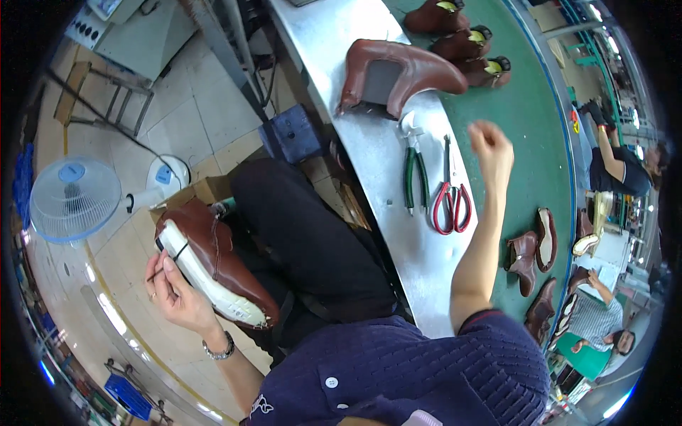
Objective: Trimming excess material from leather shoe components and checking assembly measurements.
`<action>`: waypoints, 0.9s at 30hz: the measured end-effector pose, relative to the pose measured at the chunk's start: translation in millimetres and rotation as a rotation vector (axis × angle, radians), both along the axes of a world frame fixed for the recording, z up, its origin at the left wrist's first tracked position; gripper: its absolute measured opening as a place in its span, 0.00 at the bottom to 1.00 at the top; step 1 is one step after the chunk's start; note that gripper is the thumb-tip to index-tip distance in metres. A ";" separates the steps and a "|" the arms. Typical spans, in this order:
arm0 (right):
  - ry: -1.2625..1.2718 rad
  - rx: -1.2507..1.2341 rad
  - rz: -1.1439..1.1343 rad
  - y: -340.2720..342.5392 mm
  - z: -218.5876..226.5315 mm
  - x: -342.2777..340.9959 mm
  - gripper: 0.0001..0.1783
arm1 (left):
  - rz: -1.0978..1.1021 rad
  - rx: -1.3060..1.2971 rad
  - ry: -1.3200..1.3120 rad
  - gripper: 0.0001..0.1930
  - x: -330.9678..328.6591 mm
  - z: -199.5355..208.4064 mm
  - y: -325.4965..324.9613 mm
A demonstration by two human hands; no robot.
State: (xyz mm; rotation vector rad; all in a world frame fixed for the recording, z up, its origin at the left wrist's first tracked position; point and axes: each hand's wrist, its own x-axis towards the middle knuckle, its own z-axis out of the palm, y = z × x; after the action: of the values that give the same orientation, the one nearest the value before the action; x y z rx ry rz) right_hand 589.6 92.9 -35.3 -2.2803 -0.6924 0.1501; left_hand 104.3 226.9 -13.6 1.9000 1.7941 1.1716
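Note:
On my lap lies a brown leather shoe (231, 264), its pale underside (202, 279) turned up and leftward. A thin dark cord (182, 252) crosses that underside near one end. My left hand (175, 291) is closed at the shoe's edge, thumb and fingers pinching the cord. Over the bench, my right hand (491, 150) is raised with its fingers curled together, a little blurred; whatever is in them, if anything, is too small to make out. Nearest to it on the metal strip are red-handled scissors (452, 208) and green-handled pincers (413, 167).
A brown boot upper (419, 65) rests across the metal bench edge (426, 284). Several brown shoes (465, 42) stand farther along the green surface (522, 142), and others (523, 255) lie at the right. A fan (76, 199) stands at left. Other people (600, 323) work beyond the bench.

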 end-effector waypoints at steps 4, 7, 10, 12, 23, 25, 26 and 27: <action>-0.024 -0.632 -0.102 -76.7 -5.5 -76.1 0.28 | 0.016 0.058 -0.098 0.07 1.0 0.2 -0.4; -0.106 -0.538 0.019 -124.8 -14.6 -91.0 0.21 | 0.021 0.078 -0.196 0.06 21.6 -5.2 8.7; 0.472 -0.136 0.010 -136.9 -19.9 -89.8 0.14 | 0.068 0.055 -0.231 0.06 14.8 -2.8 3.0; 0.743 0.131 0.081 -112.4 -4.1 -99.8 0.15 | 0.078 0.139 -0.201 0.06 11.3 -6.7 1.0; 1.822 -0.336 0.842 25.7 84.5 -269.0 0.52 | 0.026 0.202 -0.245 0.03 4.1 -13.2 6.3; 1.855 -0.351 0.830 34.0 83.5 -276.9 0.47 | 0.026 0.172 -0.265 0.02 4.4 -13.4 6.0; 1.691 -0.394 0.809 37.7 88.2 -285.5 0.48 | 0.021 0.159 -0.281 0.02 7.9 -13.3 4.7; 1.532 -0.436 0.796 42.9 91.8 -296.7 0.51 | 0.024 0.151 -0.287 0.02 7.3 -12.2 4.1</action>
State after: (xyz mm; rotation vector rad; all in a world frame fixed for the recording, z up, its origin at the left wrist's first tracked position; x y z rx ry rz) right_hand 292.8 135.8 56.5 -1.3698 -0.6104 2.2364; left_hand 111.6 231.0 -25.8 1.6854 1.6186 1.5392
